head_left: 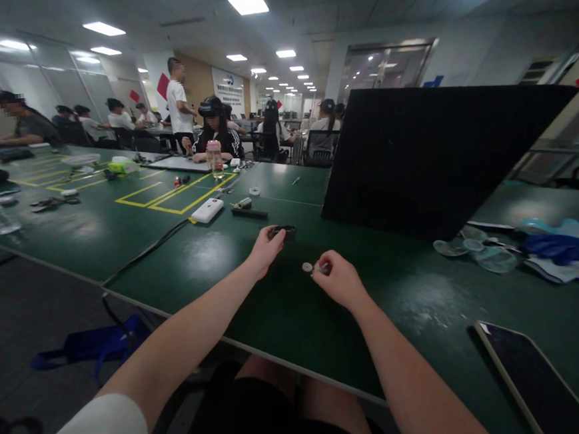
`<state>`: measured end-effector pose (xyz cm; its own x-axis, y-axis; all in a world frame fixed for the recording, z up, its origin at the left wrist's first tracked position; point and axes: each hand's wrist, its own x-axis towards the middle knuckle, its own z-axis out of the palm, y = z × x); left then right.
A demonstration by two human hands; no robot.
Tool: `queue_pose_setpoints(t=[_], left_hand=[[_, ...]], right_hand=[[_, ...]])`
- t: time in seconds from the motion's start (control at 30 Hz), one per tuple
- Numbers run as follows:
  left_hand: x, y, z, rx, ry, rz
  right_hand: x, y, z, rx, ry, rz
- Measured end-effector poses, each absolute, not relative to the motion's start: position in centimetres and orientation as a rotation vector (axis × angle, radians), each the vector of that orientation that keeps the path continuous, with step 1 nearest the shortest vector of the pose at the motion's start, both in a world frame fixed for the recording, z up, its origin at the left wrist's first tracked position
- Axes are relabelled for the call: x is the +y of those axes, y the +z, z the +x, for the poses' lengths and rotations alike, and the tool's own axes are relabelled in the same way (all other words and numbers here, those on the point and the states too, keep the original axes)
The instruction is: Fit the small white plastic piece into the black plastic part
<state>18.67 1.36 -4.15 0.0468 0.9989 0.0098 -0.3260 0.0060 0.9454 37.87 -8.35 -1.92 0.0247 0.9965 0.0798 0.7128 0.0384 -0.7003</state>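
My left hand (pixel 268 251) is closed on a small dark, box-like part (pixel 287 232), held just over the green table (pixel 277 318). To the right and nearer to me, my right hand (pixel 338 278) pinches a small grey part with a pale round disc (pixel 307 267) at its left end. The exact kind of either part is too small to make out. A gap separates the two hands. Beyond my left hand lies a dark flat bar (pixel 249 213) with a small metallic piece (pixel 243 203) beside it.
A large black panel (pixel 430 159) stands at the right. A white power-bank-like box (pixel 207 211) with a cable lies left of centre. A phone (pixel 533 378) lies near right; goggles (pixel 493 254) and blue cloth (pixel 567 248) lie behind it. A person (pixel 215 129) sits across the table.
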Motion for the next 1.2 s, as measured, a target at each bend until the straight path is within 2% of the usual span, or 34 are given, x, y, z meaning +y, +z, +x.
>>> queue_pose_setpoints(t=[0.2,0.5,0.63,0.77,0.97,1.2], left_hand=[[1.2,-5.0,18.4,1.008,1.26,1.206],[0.4,-6.0,18.8,1.231,1.247,1.721],[0.1,-5.9,18.7,1.177,1.127,1.896],[-0.2,-5.5,18.6,1.098,1.059,2.037],[-0.7,-5.3,18.6,1.072,0.94,2.181],[-2.0,-4.7,18.7,1.085,0.856,2.229]], right_hand=[[-7.8,-1.7,38.4,-1.419,0.499,-1.67],[-7.3,-1.8,35.9,-1.995,0.215,-2.006],[-6.8,-2.1,36.3,-1.982,0.269,-2.071],[-6.8,-2.1,38.1,-1.871,0.471,-2.064],[-8.1,-1.4,39.0,-1.712,0.556,-1.834],[-9.6,0.3,37.5,-1.881,0.329,-1.646]])
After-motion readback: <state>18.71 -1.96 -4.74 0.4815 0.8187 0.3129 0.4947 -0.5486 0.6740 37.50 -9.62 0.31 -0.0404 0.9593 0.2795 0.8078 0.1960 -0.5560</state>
